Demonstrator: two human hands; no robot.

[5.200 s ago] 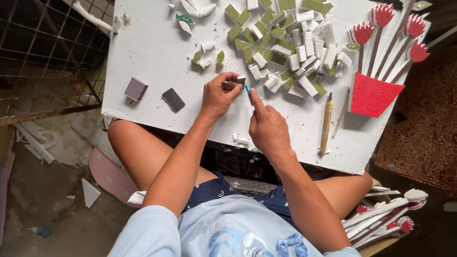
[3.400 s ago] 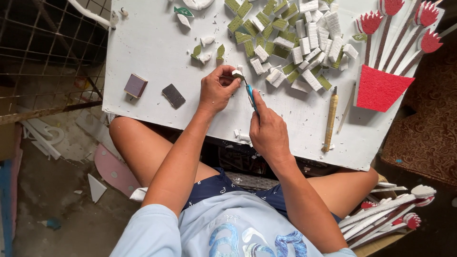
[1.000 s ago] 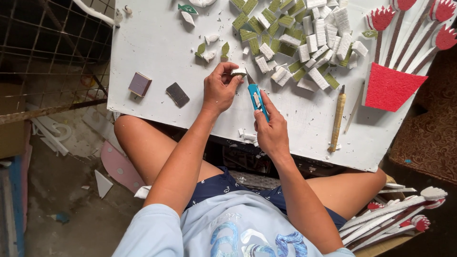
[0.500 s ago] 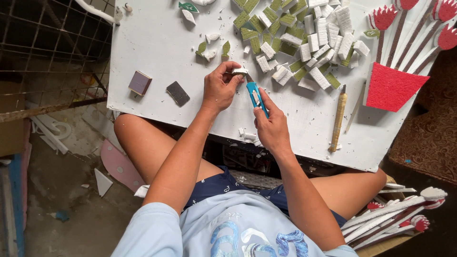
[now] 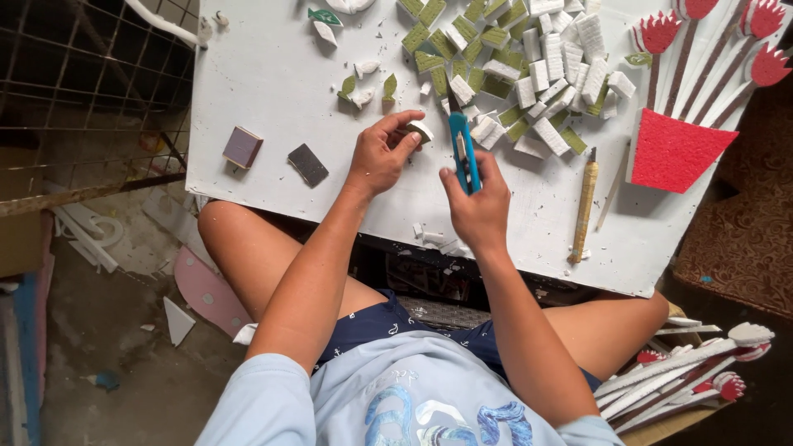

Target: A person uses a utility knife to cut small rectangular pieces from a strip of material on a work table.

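My left hand (image 5: 382, 154) pinches a small green-and-white foam piece (image 5: 420, 130) over the white board (image 5: 273, 74). My right hand (image 5: 477, 202) grips a blue utility knife (image 5: 462, 150), blade end pointing up toward the foam piece and just to its right. A heap of cut green-and-white foam blocks (image 5: 516, 62) lies right behind both hands. Small leaf-shaped foam cutouts (image 5: 363, 83) sit to the left of the heap.
A purple sanding block (image 5: 243, 147) and a dark grey one (image 5: 307, 164) lie at the board's left. A wooden-handled tool (image 5: 583, 202) and red-and-white foam flowers in a red pot shape (image 5: 673, 149) are at the right. More foam flowers (image 5: 694, 372) sit by my knee. Wire mesh (image 5: 83, 74) stands left.
Over the earlier frames my right hand lifted the knife from low beside the piece to upright next to it. My left hand keeps its hold on the small foam piece.
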